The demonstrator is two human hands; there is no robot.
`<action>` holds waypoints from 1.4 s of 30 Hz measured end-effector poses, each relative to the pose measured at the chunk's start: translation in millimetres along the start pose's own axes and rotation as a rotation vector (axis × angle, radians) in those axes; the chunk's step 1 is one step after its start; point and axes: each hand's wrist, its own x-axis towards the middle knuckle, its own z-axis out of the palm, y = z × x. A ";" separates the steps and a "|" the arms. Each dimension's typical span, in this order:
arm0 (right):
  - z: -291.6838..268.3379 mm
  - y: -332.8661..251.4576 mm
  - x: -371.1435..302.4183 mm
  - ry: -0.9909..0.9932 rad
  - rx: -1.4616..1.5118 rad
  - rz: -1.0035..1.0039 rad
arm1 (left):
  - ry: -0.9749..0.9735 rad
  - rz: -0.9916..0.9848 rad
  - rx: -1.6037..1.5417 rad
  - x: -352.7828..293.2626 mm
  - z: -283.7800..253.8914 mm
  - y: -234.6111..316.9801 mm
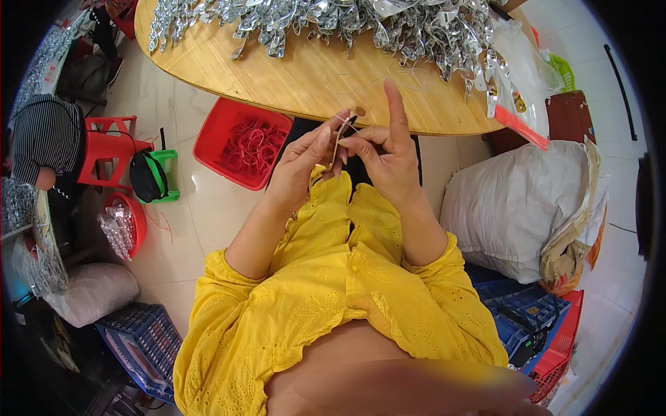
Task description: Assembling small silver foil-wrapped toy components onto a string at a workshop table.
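Note:
Just off the table's near edge, my left hand (303, 158) is closed on a thin, flat, shiny strip (337, 144), seen nearly edge-on. A fine pale thread (349, 123) runs from it toward my right hand (390, 156). That hand pinches the thread between thumb and bent fingers, with its index finger pointing straight up. A small dark piece shows between the hands; its kind is unclear. Beyond them, a big heap of silver teardrop-shaped pieces (333, 19) covers the far part of the wooden table (277, 80). Loose clear threads (409, 78) lie on the near part.
A red bin (208, 149) with red rings or bands stands on the floor at left. Past it are a green stool (166, 177), a red stool (104, 156) and a person in a striped top (47, 135). A full white sack (499, 208) bulges at my right.

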 end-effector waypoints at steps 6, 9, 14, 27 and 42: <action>-10.5 -13.9 8.9 -0.133 0.497 0.253 | -0.039 -0.001 0.021 0.8 0.3 -3.7; -14.8 -13.2 10.5 -0.238 0.573 0.291 | -0.033 -0.027 0.098 4.0 -0.7 2.0; -15.2 -14.8 9.3 -0.228 0.520 0.312 | 0.073 0.015 0.064 8.1 4.9 -0.3; -54.0 -14.7 2.3 -0.259 -0.037 0.429 | 0.148 0.252 -0.194 25.2 -9.3 -2.8; -105.9 -26.1 7.8 -0.043 -0.152 0.434 | 0.120 0.257 0.169 40.0 12.7 2.4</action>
